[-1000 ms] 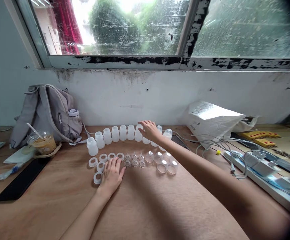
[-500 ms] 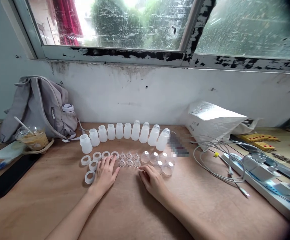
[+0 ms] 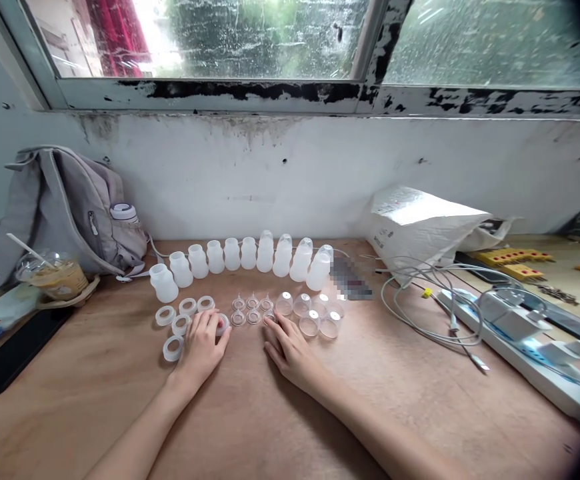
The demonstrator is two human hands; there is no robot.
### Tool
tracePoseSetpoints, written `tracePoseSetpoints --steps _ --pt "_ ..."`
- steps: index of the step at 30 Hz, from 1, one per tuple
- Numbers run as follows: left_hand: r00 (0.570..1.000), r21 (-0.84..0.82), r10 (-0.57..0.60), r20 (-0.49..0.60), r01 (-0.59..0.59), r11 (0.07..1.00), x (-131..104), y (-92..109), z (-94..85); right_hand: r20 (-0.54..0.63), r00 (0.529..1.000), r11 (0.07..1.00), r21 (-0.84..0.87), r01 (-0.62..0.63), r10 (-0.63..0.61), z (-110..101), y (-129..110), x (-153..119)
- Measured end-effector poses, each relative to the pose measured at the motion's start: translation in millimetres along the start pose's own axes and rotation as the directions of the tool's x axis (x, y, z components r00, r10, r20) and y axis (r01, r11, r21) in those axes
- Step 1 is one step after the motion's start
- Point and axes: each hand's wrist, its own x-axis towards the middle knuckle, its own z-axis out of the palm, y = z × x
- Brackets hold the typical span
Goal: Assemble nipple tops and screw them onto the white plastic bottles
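Note:
My left hand (image 3: 201,343) is closed on a translucent white collar ring (image 3: 224,325), with thumb and fingertips at its edge. Other collar rings (image 3: 173,348) lie flat around this hand. My right hand (image 3: 293,347) is open, its index fingertip touching the rim of a clear bottle nipple (image 3: 269,318) and its thumb apart. Several more nipples (image 3: 238,318) stand in two short rows between the hands. Clear dome caps (image 3: 309,325) sit right of the nipples. Behind them, frosted baby bottles (image 3: 231,255) stand in an arc; those on the right wear clear caps.
A grey backpack (image 3: 65,207), an iced drink cup (image 3: 60,277) and a black flat object (image 3: 15,357) are at left. A white bag (image 3: 420,227), tangled cables (image 3: 395,307) and a power strip (image 3: 530,360) occupy the right. The wall (image 3: 250,173) rises behind.
My left hand has taken hold of a collar ring and drawn it toward me. My right hand has moved forward and left to a nipple. The camera view has shifted slightly.

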Motion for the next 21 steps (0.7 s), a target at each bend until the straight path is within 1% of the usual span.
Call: tracePoseSetpoints --steps 3,5,10,13,16,19,21 --pt "1.000 -0.108 0.002 0.003 -0.002 0.994 0 5 -3.8 -0.011 1.000 0.999 0.043 0.004 -0.003 -1 1 0" --pt "1.000 -0.152 0.004 0.005 -0.003 0.988 0 9 -6.1 -0.014 1.000 0.997 0.075 0.000 0.001 -3 1 0" --pt "1.000 -0.209 0.004 0.005 -0.003 0.978 -2 18 -9.8 -0.006 1.000 0.988 0.155 0.011 -0.010 -9 -1 1" --pt "1.000 -0.240 0.011 0.017 -0.006 0.971 -3 20 -11.3 0.030 0.998 0.972 0.232 0.039 -0.048 -15 -7 2" --pt "0.998 -0.276 0.064 -0.015 -0.066 0.959 -5 21 -12.6 0.085 0.988 0.941 0.326 0.094 -0.129 -21 -16 2" --pt "0.985 -0.307 0.168 -0.038 -0.172 0.936 -7 21 -13.8 0.137 0.970 0.905 0.404 0.132 -0.203 -26 -24 2" --pt "0.967 -0.327 0.253 -0.039 -0.252 0.911 -8 22 -14.4 0.158 0.964 0.889 0.440 0.125 -0.214 -26 -27 1"
